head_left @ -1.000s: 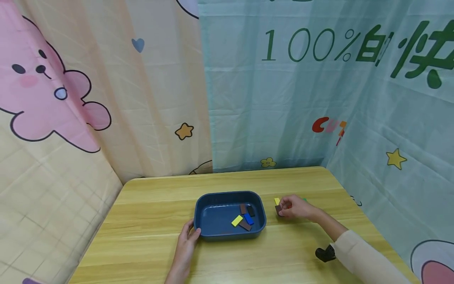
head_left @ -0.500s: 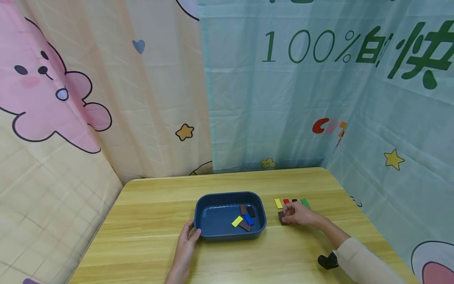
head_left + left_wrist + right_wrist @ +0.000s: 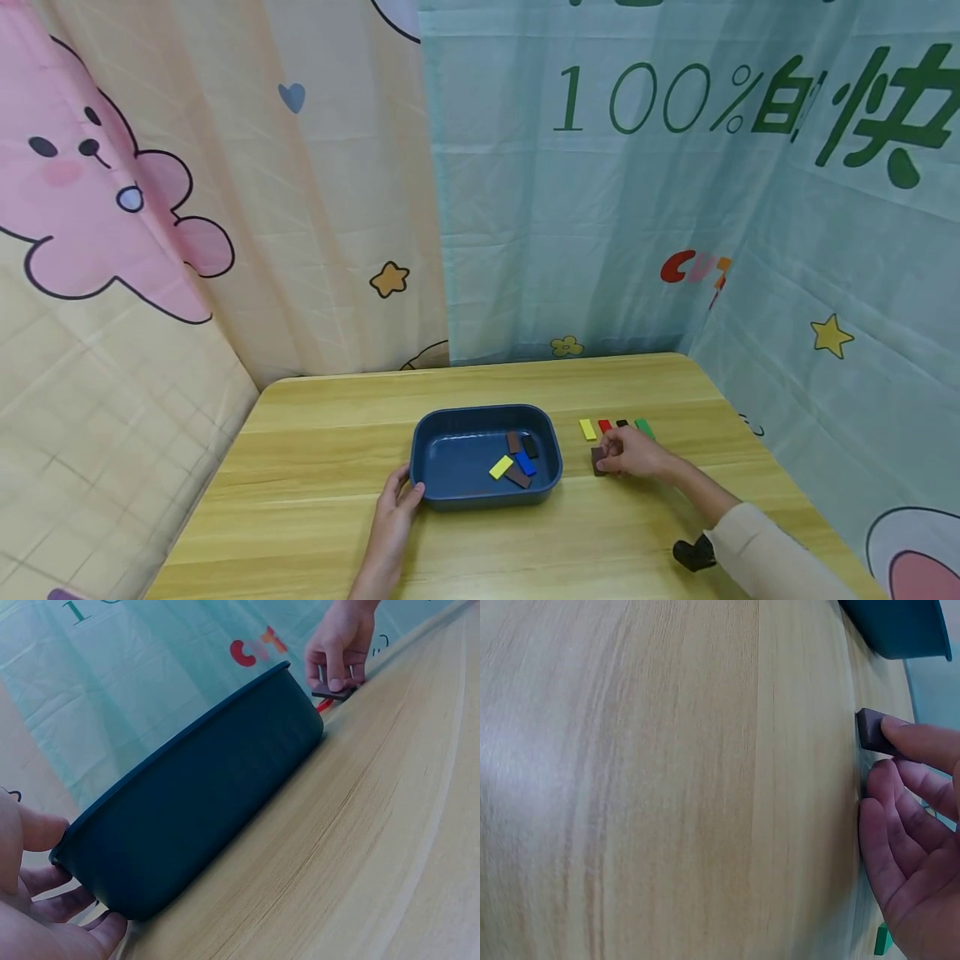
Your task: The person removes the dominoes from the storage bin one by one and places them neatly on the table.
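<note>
My left hand grips the near left corner of a dark blue rectangular tray, thumb at the rim and fingers against the wall. In the left wrist view the tray's outer wall fills the middle. Right of the tray, my right hand pinches a dark brown domino-like block low over the table. The right wrist view shows the thumb on this brown block, its far part hidden by the fingers. Just beyond that hand lie yellow, red, black and green blocks in a row.
Inside the tray's right half lie a yellow block, a blue block, a black block and two brown ones. A black object sits by the right sleeve. Curtains hang behind the wooden table.
The right hand has come nearer and slightly right with the brown block, uncovering the row of coloured blocks. In the last half second it barely moves. The left hand and tray stay put.
</note>
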A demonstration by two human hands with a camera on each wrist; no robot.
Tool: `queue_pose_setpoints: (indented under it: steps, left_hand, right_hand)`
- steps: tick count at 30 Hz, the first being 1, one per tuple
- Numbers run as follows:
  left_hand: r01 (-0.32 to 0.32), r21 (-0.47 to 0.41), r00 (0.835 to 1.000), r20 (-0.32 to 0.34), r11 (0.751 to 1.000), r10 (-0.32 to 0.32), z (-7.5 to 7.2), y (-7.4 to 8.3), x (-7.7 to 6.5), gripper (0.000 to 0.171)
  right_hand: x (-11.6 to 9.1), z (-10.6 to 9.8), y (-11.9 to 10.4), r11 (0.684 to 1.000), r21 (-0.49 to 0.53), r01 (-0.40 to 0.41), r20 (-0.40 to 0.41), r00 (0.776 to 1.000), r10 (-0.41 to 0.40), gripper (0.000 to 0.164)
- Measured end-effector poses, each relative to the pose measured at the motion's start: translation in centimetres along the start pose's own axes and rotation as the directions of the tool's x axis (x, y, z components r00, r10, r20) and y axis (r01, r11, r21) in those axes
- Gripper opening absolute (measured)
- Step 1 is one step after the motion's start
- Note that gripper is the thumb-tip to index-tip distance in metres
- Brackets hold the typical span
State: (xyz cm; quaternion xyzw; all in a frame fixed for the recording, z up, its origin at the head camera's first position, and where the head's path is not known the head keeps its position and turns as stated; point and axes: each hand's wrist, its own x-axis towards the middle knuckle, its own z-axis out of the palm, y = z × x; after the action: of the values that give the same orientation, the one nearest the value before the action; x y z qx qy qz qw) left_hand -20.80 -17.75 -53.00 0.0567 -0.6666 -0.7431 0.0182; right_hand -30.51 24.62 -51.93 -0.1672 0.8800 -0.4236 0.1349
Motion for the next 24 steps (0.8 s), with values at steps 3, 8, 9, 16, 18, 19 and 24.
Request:
queue_pose_setpoints:
  steps: [3, 8, 9, 16, 18, 19, 24]
  left_hand:
    - [0.005, 0.005, 1.0, -0.002, 1.0, -0.005, 0.06, 0.02, 0.06, 0.044]
    - [0.012, 0.003, 1.0, -0.003, 1.0, -0.012, 0.08, -0.02, 0.12, 0.045]
    - [0.013, 0.004, 1.0, -0.003, 1.0, -0.013, 0.08, 0.01, 0.11, 0.045]
    - [0.016, 0.009, 1.0, -0.004, 1.0, -0.016, 0.05, 0.18, 0.05, 0.045]
    - [0.011, 0.01, 1.0, -0.003, 1.0, -0.01, 0.01, 0.13, 0.06, 0.045]
    - [0.005, 0.012, 1.0, 0.0, 1.0, -0.005, -0.01, 0.11, 0.06, 0.045]
    - [0.005, 0.015, 1.0, 0.0, 1.0, -0.005, -0.12, 0.08, 0.11, 0.045]
  right_hand:
    - [-0.06, 0.04, 0.06, 1.0, -0.021, -0.004, -0.005, 1.0, 0.004, 0.018]
    - [0.07, 0.1, 0.39, 0.999, -0.038, 0.005, -0.013, 1.0, -0.005, 0.018]
    - [0.08, 0.12, 0.38, 0.999, -0.04, 0.006, -0.016, 1.0, -0.007, 0.019]
    - [0.1, 0.21, 0.3, 0.999, -0.045, 0.013, -0.027, 1.0, -0.014, 0.018]
    - [0.11, 0.19, 0.32, 0.999, -0.044, 0.023, -0.022, 0.999, -0.024, 0.018]
    - [0.11, 0.18, 0.34, 0.999, -0.044, 0.029, -0.021, 0.999, -0.03, 0.018]
    - [0.11, 0.24, 0.41, 0.998, -0.052, 0.047, -0.023, 0.999, -0.049, 0.018]
